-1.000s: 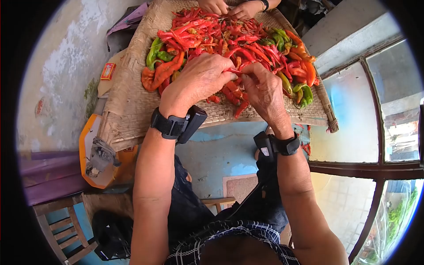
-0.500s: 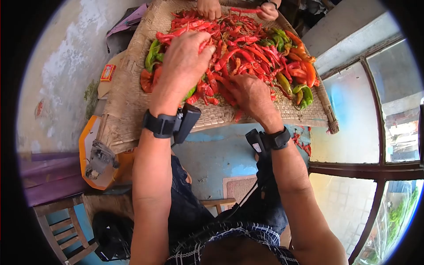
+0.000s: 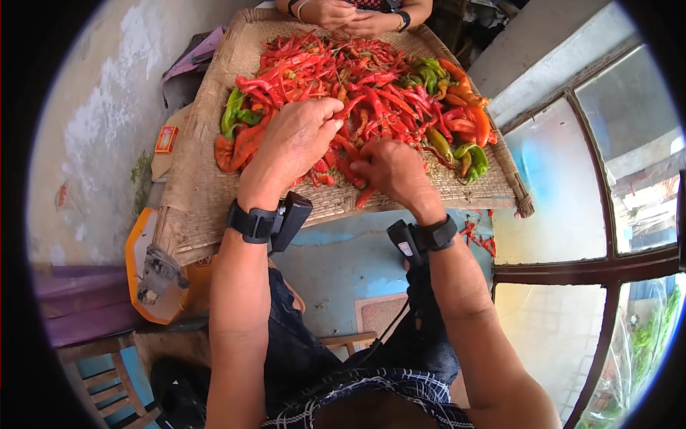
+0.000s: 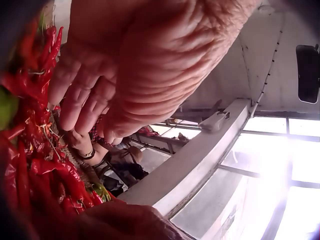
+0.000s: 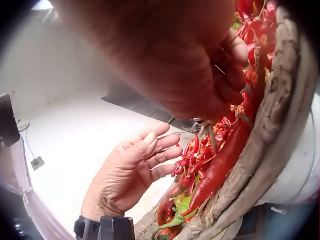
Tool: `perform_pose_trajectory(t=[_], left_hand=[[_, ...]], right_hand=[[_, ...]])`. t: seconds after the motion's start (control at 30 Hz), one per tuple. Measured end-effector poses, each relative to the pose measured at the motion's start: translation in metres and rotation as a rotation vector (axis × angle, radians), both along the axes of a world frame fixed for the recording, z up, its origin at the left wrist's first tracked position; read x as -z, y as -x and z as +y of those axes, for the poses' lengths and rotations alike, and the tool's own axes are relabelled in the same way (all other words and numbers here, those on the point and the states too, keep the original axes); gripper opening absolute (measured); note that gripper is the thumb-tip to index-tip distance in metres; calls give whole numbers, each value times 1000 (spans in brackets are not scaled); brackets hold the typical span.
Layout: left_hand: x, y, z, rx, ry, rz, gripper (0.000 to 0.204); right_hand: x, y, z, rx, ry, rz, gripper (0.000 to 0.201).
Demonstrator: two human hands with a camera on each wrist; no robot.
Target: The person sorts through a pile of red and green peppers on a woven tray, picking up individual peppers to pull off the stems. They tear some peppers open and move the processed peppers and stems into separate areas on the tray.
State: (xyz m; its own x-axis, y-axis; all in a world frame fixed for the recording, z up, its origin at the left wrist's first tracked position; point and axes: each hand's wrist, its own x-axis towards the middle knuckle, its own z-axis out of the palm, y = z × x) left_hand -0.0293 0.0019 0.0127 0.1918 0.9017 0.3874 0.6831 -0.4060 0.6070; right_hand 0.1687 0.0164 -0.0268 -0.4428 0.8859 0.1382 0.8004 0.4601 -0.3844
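Note:
A large heap of red chili peppers (image 3: 379, 96) covers the woven tray (image 3: 200, 193). My left hand (image 3: 293, 139) hovers over the left part of the heap, its fingers loosely extended with nothing between them; the right wrist view shows this hand (image 5: 132, 172) from the palm side. At the heap's near edge is my right hand (image 3: 396, 171), fingers curled down among the red peppers close to the tray's front rim. I cannot tell whether its fingertips pinch a pepper. A long red pepper (image 5: 220, 165) lies just below that hand in the right wrist view.
Green peppers (image 3: 232, 114) lie at the left, and orange peppers (image 3: 468, 118) with green ones at the right. Across the tray another person's hands (image 3: 350, 18) are held together. A matchbox (image 3: 166, 139) sits left of the tray; a framed window (image 3: 557, 193) stands at right.
Both my hands were together at a red pepper, then parted. The left reached far over the heap and has drawn back nearer; the right went down to the near edge. The other person's hands came together.

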Motion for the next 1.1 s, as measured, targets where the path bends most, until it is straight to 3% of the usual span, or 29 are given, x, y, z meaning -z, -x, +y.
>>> perform_pose_trajectory(t=[0.23, 0.3, 0.33, 0.4, 0.43, 0.5, 0.57, 0.63, 0.7, 0.73, 0.77, 0.83, 0.93, 1.1], left_hand=[[-3, -4, -6, -3, 81, 20, 27], [4, -5, -5, 50, -58, 39, 28], [8, -8, -3, 50, -55, 36, 28], [13, -17, 2, 173, -237, -90, 27], [12, -18, 1, 169, -233, -95, 27], [5, -19, 0, 181, 13, 57, 25], [-3, -17, -1, 144, 44, 74, 23], [-10, -7, -1, -181, -37, -35, 15], [-7, 16, 11, -409, -288, 23, 29], [-5, 25, 12, -459, -404, 72, 43], [-2, 29, 13, -463, -402, 73, 43], [1, 36, 13, -539, -364, 58, 46], [2, 34, 11, -450, -341, 29, 41], [3, 28, 8, -311, -278, -20, 31]], right_hand=[[0, -3, 3, 66, -78, 79, 17], [-4, -8, 4, -9, -158, 309, 15], [-10, -7, 1, -8, -155, 306, 15], [-22, -5, -7, -41, -73, 528, 10], [-22, -4, -8, -43, -67, 524, 10], [-21, -2, -8, -114, -8, 735, 8], [-22, 0, -8, -125, 20, 734, 13], [-20, 7, -5, -5, -21, 891, 18], [-15, 10, -4, -45, 33, 839, 24], [-7, 15, -3, -145, -80, 639, 25], [0, 21, -2, -244, -189, 437, 26], [15, 30, -5, -263, -185, 341, 25], [19, 39, -9, -174, -226, -140, 27], [18, 46, -12, -197, -288, -176, 25]])
